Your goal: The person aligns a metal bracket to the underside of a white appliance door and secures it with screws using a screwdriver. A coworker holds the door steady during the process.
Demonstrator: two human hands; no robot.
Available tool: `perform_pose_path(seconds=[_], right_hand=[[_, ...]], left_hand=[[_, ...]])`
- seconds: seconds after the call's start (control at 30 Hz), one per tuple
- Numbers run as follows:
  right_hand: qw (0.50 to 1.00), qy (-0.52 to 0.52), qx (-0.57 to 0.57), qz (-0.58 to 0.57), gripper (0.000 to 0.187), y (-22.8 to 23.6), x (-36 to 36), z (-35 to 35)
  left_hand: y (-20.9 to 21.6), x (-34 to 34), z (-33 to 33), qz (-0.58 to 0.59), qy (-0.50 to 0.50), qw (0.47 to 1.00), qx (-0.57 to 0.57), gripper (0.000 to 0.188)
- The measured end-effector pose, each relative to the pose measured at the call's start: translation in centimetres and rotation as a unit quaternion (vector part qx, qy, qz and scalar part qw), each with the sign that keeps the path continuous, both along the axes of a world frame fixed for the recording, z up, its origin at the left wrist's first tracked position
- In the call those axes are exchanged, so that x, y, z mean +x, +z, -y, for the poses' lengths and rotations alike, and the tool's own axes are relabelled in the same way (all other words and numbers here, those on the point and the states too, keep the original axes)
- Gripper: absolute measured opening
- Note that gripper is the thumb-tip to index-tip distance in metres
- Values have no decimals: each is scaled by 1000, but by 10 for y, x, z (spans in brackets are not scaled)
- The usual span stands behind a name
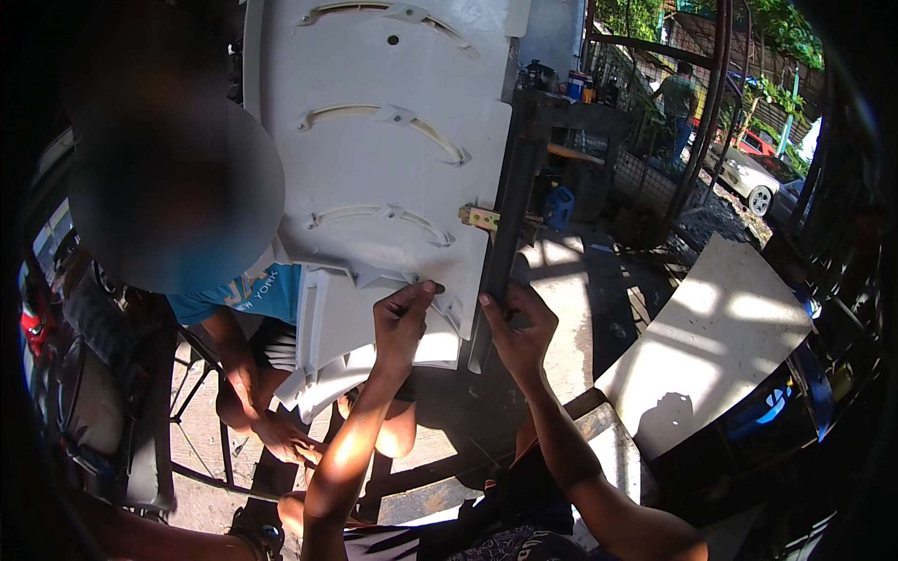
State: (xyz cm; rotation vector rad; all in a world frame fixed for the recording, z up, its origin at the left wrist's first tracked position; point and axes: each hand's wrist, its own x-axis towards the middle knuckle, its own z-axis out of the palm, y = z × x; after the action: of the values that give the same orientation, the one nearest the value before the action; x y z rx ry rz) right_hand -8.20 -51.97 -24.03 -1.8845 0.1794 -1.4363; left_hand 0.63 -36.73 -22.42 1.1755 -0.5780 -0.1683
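Note:
My left hand [401, 321] is raised in front of the lower part of a large white moulded panel [393, 173] with curved ribs. Its thumb and forefinger pinch together at a small dark bit that I cannot make out. Beside it, my right hand [522, 332] is up against a dark upright metal bar [506, 215]. The fingers there are curled and the thumb points up over the bar; whatever they hold is lost in shadow. A yellowish metal bracket [481, 218] sits between the panel's right edge and the bar, above both hands.
At the left a person in a blue shirt [271, 294] sits close to the panel, one hand [285, 439] low. A flat white sheet [708, 337] leans at the right. A blue jug [558, 208] stands behind the bar. Farther off are a fence and a parked car [744, 179].

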Motion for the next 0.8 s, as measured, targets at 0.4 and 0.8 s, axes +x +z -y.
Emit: perform_pose_path(seconds=[0.4, 0.8], right_hand=[[991, 105, -38, 72, 23, 77, -36, 20], [991, 41, 8, 128, 24, 322, -13, 55]], left_hand=[[10, -1, -18, -2, -37, 999, 2, 27], [171, -5, 13, -33, -74, 990, -119, 26]])
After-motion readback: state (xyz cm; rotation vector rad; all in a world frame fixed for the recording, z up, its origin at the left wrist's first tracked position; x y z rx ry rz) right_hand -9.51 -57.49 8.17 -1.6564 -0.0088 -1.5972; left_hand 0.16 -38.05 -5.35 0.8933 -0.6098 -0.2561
